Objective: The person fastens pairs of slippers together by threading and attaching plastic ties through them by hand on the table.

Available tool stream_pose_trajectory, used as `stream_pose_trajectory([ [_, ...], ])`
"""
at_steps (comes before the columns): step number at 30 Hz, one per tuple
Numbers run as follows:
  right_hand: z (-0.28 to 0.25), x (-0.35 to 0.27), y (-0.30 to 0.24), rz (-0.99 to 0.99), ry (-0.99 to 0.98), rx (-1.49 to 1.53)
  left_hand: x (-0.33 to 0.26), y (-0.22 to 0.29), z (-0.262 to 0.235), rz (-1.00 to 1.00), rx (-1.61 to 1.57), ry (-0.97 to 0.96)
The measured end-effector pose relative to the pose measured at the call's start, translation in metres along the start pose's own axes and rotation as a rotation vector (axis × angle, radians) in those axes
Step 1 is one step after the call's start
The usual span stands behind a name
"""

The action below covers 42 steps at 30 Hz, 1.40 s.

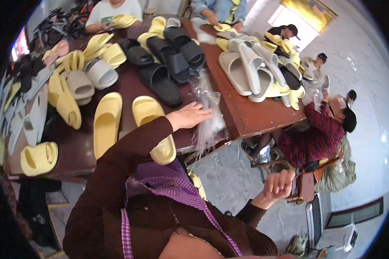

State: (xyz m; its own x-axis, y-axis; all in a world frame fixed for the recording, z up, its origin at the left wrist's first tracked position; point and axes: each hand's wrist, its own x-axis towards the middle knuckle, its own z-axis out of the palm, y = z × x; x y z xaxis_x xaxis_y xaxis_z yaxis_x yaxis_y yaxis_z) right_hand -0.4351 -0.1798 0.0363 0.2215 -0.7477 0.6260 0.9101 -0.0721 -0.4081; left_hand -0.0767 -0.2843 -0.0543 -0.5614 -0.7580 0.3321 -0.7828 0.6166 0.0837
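Transparent plastic film (212, 123) lies bunched on the table (73, 146), at twelve o'clock from the seated worker; the left hand (188, 116) reaches to it, fingers extended and open. The right hand (277, 186), raised above the floor (229, 172) at half past two, has its fingers curled closed. Yellow slippers (107, 125) lie at eleven o'clock, black slippers (160, 84) at twelve.

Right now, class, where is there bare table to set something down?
Right table: the near end, between plastic bags and slipper pile. Left table: a smaller front patch between two yellow slippers. Crowded: its left side, with grey slippers.
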Motion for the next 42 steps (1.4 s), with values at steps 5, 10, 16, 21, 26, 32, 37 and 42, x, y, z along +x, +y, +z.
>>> stream_pose_trajectory([
  [5,0.015,0.028,0.079,0.353,0.140,-0.165,-0.031,0.043,-0.049,-0.050,0.038,0.394],
  [10,0.035,0.021,0.149,0.693,-0.031,-0.436,-0.096,0.101,-0.111,0.012,-0.041,0.839],
  [16,0.049,0.031,0.188,0.940,-0.318,-0.491,-0.159,0.101,-0.100,-0.220,-0.092,0.781],
  [21,0.043,0.040,0.193,0.953,-0.404,-0.518,-0.198,0.109,-0.101,-0.442,-0.074,0.792],
  [26,0.024,0.056,0.195,0.894,-0.421,-0.681,-0.219,0.122,-0.102,-0.537,-0.065,0.774],
  [32,0.003,0.080,0.213,0.897,-0.437,-1.215,-0.232,0.134,-0.094,-0.681,-0.060,0.675],
  [37,0.001,0.064,0.273,0.700,-0.459,-1.322,-0.230,0.133,-0.080,-0.782,0.052,0.687],
  [42,-0.001,0.062,0.285,0.581,-0.336,-1.463,-0.236,0.133,-0.079,-0.845,0.116,0.674],
])
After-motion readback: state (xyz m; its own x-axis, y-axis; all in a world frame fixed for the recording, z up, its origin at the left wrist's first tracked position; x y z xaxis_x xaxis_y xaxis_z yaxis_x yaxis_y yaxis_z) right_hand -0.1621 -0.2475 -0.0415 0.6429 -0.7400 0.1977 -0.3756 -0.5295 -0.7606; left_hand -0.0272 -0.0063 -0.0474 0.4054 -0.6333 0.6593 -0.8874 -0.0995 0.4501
